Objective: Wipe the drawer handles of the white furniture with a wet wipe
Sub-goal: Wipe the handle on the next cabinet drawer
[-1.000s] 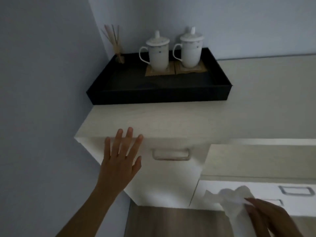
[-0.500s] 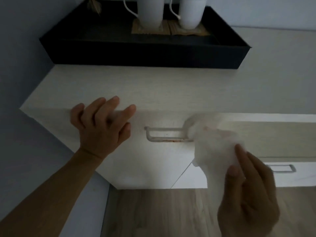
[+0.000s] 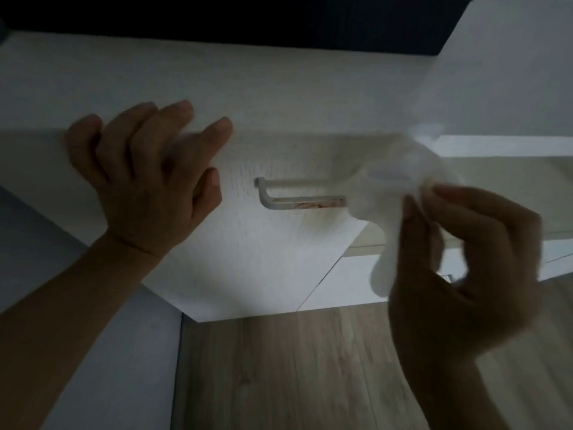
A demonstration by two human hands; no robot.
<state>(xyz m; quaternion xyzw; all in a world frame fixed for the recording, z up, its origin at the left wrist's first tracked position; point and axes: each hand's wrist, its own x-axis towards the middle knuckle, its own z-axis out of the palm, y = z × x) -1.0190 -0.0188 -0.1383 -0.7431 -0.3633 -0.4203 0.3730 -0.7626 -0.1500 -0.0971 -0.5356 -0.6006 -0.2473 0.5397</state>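
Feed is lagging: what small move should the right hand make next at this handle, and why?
Probably slide the wet wipe left along the handle: the right hand pinches it over the handle's right end, and reddish marks show on the bare bar beside it.

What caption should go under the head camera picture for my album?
The right hand holds a wet wipe at the stained drawer handle; left hand rests on the white cabinet.

Open along the left half of the drawer handle [image 3: 297,195]. Blocked on its right half by the wet wipe [image 3: 400,181] pinched in the right hand [image 3: 465,262]. Narrow between handle and left hand [image 3: 148,184] resting on the surface [image 3: 310,88] edge. Free below, down to the floor [image 3: 294,373].
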